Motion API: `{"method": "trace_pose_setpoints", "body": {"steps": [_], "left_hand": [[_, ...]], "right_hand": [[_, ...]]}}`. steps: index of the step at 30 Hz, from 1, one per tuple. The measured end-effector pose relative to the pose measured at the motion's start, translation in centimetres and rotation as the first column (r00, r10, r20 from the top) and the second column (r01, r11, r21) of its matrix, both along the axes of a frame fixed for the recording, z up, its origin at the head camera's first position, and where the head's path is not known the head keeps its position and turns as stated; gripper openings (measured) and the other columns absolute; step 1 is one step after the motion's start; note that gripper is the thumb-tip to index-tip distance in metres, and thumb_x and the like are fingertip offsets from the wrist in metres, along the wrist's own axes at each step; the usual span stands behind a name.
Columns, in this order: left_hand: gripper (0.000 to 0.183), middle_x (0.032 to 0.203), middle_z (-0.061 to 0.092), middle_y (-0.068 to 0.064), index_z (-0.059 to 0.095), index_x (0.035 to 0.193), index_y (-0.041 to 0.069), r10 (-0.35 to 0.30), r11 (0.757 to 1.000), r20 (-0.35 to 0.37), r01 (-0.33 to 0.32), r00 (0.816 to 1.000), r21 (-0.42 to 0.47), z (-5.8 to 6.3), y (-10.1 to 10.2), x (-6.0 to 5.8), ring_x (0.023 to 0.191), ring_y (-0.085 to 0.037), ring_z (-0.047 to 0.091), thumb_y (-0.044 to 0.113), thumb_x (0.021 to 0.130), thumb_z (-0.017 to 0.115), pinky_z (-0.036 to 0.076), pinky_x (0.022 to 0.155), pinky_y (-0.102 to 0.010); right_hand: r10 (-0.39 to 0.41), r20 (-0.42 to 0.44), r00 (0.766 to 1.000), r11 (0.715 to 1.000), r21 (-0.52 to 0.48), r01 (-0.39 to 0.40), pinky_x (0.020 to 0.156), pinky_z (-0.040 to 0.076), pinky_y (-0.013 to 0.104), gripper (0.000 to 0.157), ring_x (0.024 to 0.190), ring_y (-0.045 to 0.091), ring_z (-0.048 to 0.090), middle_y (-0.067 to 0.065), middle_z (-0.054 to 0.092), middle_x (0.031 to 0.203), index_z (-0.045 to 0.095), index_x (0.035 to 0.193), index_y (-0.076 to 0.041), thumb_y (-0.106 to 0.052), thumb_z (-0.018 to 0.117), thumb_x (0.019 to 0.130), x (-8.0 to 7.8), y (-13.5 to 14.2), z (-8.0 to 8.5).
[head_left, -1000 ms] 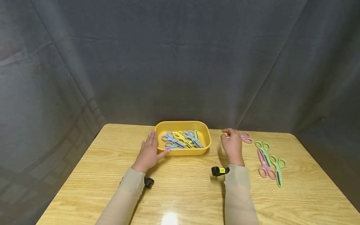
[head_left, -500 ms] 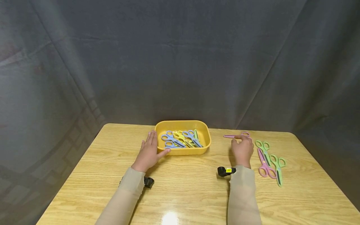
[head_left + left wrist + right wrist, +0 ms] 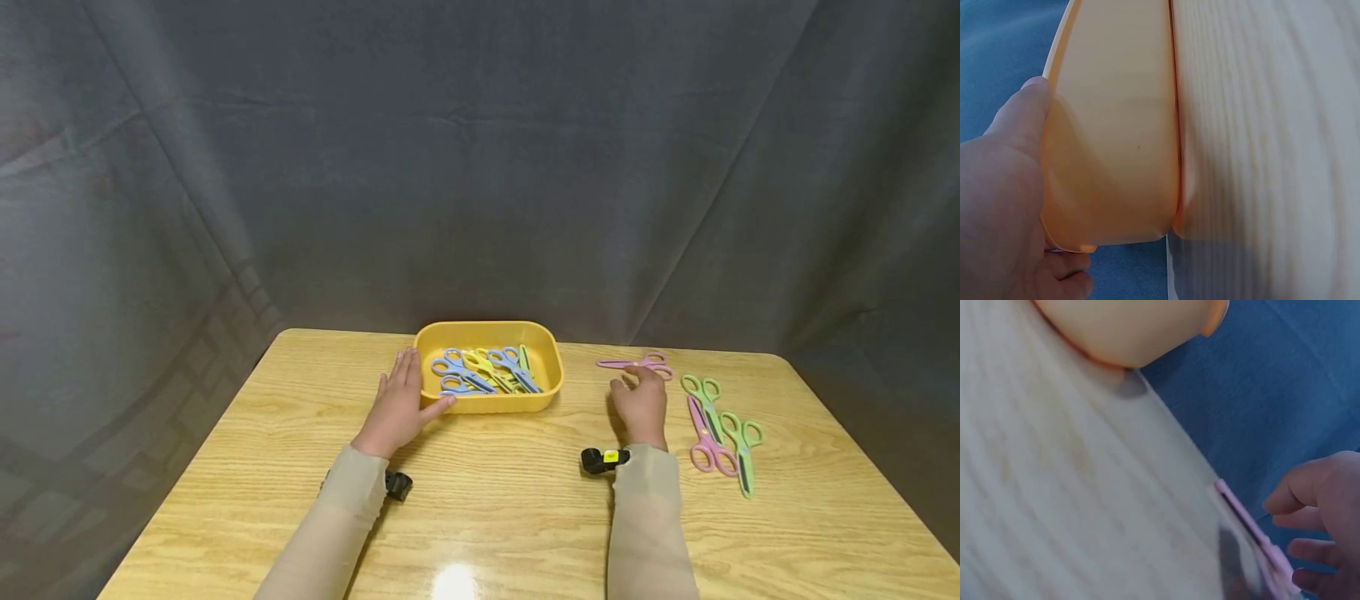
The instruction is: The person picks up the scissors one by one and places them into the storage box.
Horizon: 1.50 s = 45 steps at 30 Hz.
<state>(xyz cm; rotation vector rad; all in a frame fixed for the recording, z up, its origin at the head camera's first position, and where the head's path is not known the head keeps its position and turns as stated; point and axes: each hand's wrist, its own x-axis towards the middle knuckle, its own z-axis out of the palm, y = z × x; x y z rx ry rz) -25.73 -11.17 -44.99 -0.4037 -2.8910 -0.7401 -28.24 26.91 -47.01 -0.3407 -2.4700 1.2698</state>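
Note:
In the head view, my left hand (image 3: 393,408) rests against the left end of a yellow plastic bin (image 3: 495,405), fingers straight along its side and thumb at the front rim. The left wrist view shows the thumb (image 3: 1029,103) at the bin's rim. Inside the bin lie blue scissors (image 3: 513,369), yellow scissors (image 3: 486,367) and a green blade. My right hand (image 3: 641,407) hovers right by a pair of pink scissors (image 3: 622,364) at the table's back edge. Its fingers are loosely bent and stand apart from the scissors in the right wrist view.
Right of my right hand, more scissors lie on the wooden table (image 3: 510,500): two green pairs, one of them upper (image 3: 701,390) and one lower (image 3: 742,454), and a pink pair (image 3: 708,446) overlapping them. A dark cloth (image 3: 480,167) hangs behind the table.
My right hand has moved right, from over the pink scissors' blades toward their handles, then slightly back left, with its fingers spread more. The left hand and bin stay put.

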Motion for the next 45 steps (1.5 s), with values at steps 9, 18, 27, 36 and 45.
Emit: {"method": "trace_pose_setpoints", "body": {"steps": [9,18,27,36,45], "left_hand": [[0.108,0.165,0.01,-0.029,0.008,0.158,-0.01,-0.009,1.0,0.015,0.009,1.0,-0.01,-0.3,0.1,0.0,0.154,-0.042,0.008,0.061,0.095,0.06,0.013,0.119,-0.064],[0.108,0.166,0.009,-0.027,0.008,0.158,-0.009,-0.01,1.0,0.007,0.01,1.0,-0.004,0.1,0.1,-0.1,0.154,-0.04,0.007,0.061,0.095,0.061,0.013,0.119,-0.063],[0.108,0.167,0.005,-0.024,0.007,0.159,-0.008,-0.005,1.0,0.021,0.005,1.0,-0.002,0.0,0.0,-0.1,0.155,-0.039,0.005,0.062,0.095,0.06,0.012,0.12,-0.062],[0.107,0.165,0.011,-0.028,0.011,0.158,-0.01,-0.001,1.0,-0.002,0.001,1.0,0.011,-0.1,0.1,0.0,0.154,-0.04,0.008,0.059,0.094,0.063,0.015,0.119,-0.064],[0.108,0.166,0.009,-0.027,0.009,0.159,-0.009,-0.002,1.0,0.01,0.002,1.0,0.011,-0.2,-0.1,-0.2,0.154,-0.039,0.007,0.061,0.095,0.061,0.014,0.119,-0.063]], "right_hand": [[0.022,0.067,0.997,0.999,0.024,-0.024,0.12,0.016,0.061,0.056,0.149,0.054,0.009,0.038,0.009,0.16,0.041,0.144,0.014,-0.007,0.054,0.094,0.4,0.6,-1.2],[-0.012,-0.1,0.995,0.996,0.092,0.022,0.122,0.011,0.059,0.046,0.149,0.052,0.013,0.036,0.026,0.155,0.054,0.132,0.015,-0.002,0.057,0.089,-1.3,1.1,-1.9],[-0.041,-0.185,0.982,0.987,0.146,0.069,0.122,0.006,0.057,0.042,0.147,0.055,0.015,0.037,0.036,0.15,0.059,0.124,0.016,-0.004,0.057,0.088,-3.2,2.3,-3.2],[-0.046,-0.06,0.997,0.983,0.175,0.056,0.118,0.017,0.062,0.045,0.148,0.051,0.014,0.033,0.026,0.156,0.056,0.128,0.011,-0.013,0.054,0.091,-4.2,3.6,-2.9],[-0.022,0.081,0.996,0.969,0.249,0.001,0.116,0.017,0.063,0.048,0.144,0.055,0.015,0.037,0.026,0.154,0.055,0.134,0.005,-0.02,0.044,0.094,-4.4,3.5,-1.9]]}}
